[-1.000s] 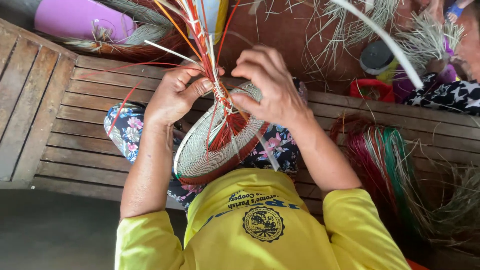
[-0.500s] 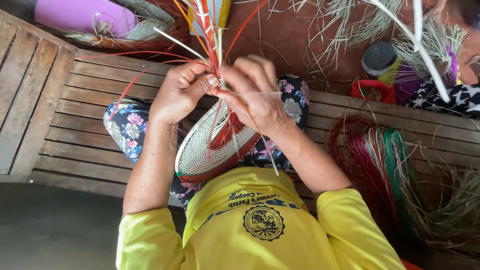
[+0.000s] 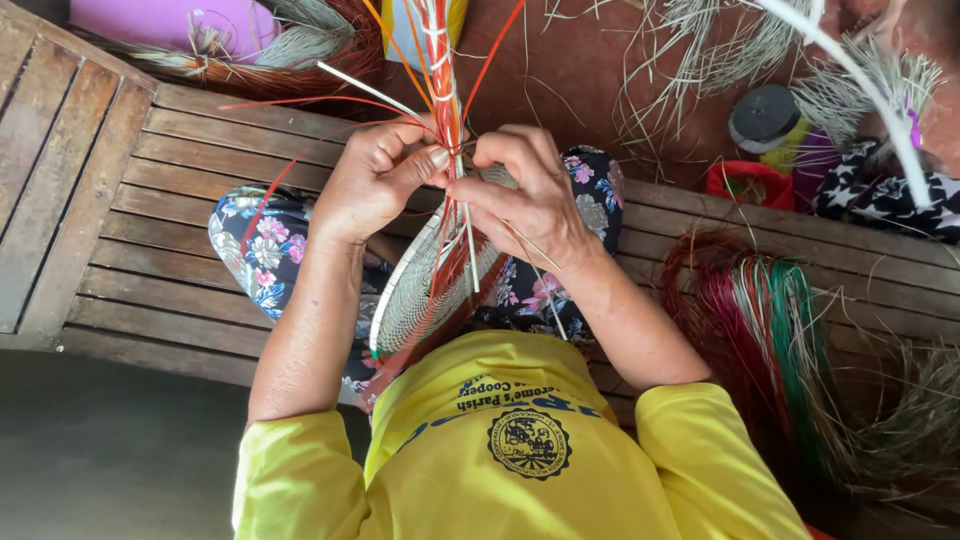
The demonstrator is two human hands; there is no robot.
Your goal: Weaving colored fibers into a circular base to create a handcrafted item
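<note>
since the earlier frame both hands have been drawn closer together at the frame's centre. the left hand (image 3: 375,180) is pinched on the red and pale strands (image 3: 445,70) — the right hand (image 3: 530,205) is closed on them just beside it. the round woven piece (image 3: 420,290) is tilted on the lap below, above the slatted wooden bench (image 3: 150,230).

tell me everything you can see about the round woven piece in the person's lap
The round woven piece is a disc of pale straw-like strands with reddish bands, tilted on edge over the floral-clothed lap. Loose red, orange and white strands rise from its top. The left hand and right hand pinch those strands just above the disc, fingers meeting there.
</note>
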